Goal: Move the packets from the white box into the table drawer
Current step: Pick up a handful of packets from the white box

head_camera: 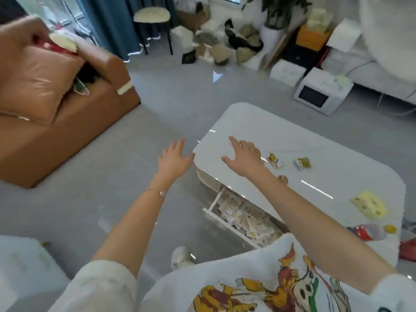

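The white table [315,140] has its drawer [216,211] pulled open below the front edge, and the drawer is filled with several pale packets [245,218]. My left hand [173,157] hovers open over the floor just left of the table's corner. My right hand [244,155] is spread open, palm down, above the tabletop near that corner. Two small yellow packets [275,161] [302,163] lie on the table right of my right hand. A white box corner [24,262] shows at the lower left; its inside is hidden.
On the table lie a small round item [283,179], a yellow card [369,204] and a plastic bottle [369,231]. A brown sofa [67,122] stands at the left, a white microwave [322,95] on the floor beyond the table, and a stool [152,16] at the back.
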